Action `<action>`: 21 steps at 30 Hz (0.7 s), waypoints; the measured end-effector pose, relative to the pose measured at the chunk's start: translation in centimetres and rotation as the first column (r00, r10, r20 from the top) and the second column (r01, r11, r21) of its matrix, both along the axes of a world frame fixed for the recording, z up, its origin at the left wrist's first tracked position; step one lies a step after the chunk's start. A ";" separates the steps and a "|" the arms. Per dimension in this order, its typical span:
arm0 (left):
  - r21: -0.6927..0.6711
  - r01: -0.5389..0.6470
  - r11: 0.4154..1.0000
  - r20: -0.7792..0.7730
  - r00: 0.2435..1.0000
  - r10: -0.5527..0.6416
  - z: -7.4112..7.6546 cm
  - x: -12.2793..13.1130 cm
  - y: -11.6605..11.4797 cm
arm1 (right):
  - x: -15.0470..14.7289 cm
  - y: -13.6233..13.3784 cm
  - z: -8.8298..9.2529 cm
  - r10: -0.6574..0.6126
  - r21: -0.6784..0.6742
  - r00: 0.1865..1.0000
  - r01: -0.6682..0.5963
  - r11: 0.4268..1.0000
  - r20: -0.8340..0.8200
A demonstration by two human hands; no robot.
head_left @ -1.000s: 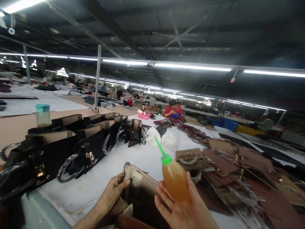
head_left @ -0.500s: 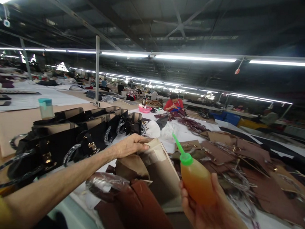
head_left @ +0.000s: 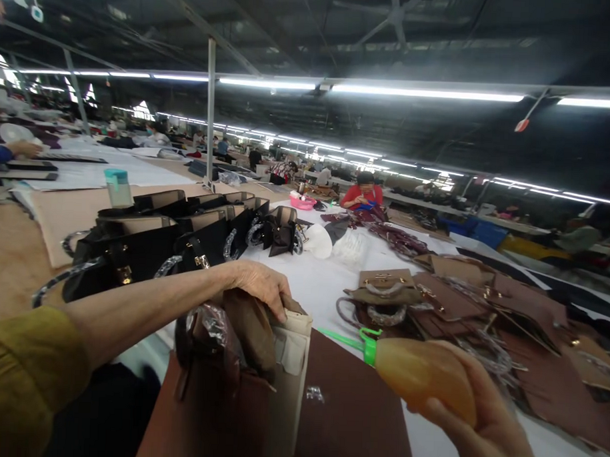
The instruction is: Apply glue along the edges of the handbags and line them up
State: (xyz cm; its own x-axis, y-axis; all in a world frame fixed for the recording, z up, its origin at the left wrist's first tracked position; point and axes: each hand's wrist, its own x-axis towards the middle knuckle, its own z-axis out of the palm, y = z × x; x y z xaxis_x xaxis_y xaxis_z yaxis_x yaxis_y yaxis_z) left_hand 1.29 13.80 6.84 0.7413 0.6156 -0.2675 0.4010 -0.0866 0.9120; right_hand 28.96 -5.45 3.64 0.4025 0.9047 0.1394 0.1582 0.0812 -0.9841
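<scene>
My left hand (head_left: 263, 286) is closed on the top edge of a brown handbag (head_left: 213, 415), whose beige inner side (head_left: 291, 351) faces right. A plastic-wrapped handle (head_left: 214, 325) hangs on the bag's near side. A flat brown panel (head_left: 351, 413) spreads out to the right of the beige side. My right hand (head_left: 483, 405) is wrapped round a squeeze bottle (head_left: 420, 372) of amber liquid. The bottle lies nearly level, and its thin green nozzle (head_left: 344, 338) points left toward the beige edge. Whether the tip touches that edge I cannot tell.
Black handbags (head_left: 149, 246) stand in rows at the left, with a teal-lidded jug (head_left: 117, 188) behind them. Brown bags and pieces (head_left: 521, 329) are heaped at the right. A co-worker in red (head_left: 363, 194) sits across the table; another person's hand (head_left: 25, 149) shows at far left.
The bottle has tipped from upright to nearly level, its nozzle swinging left to the bag's edge. The bag now stands more upright, with the brown panel showing. The camera view has turned slightly left and down.
</scene>
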 end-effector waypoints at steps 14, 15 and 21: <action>-0.126 0.238 0.963 -0.357 0.895 -0.268 -1.3 -0.6 0.0 | -3.3 -0.1 -0.4 0.021 0.082 0.980 -0.038 0.996 0.199; -0.129 0.235 0.963 -0.359 0.894 -0.266 -1.3 -0.6 -0.1 | -3.3 -0.1 -0.6 0.022 0.089 0.978 -0.041 0.995 0.205; -0.159 0.220 0.962 -0.349 0.899 -0.263 -1.4 -0.7 -0.1 | -3.5 0.3 -1.1 -0.004 0.128 0.984 -0.019 0.992 0.177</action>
State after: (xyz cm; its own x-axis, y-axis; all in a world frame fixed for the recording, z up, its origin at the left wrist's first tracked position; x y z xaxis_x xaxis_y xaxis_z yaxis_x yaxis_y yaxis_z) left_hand 0.63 13.69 5.48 0.7012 0.3795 -0.6036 0.6860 -0.1287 0.7161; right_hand 25.48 -5.17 2.58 0.3541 0.8776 0.3233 0.3269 0.2077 -0.9220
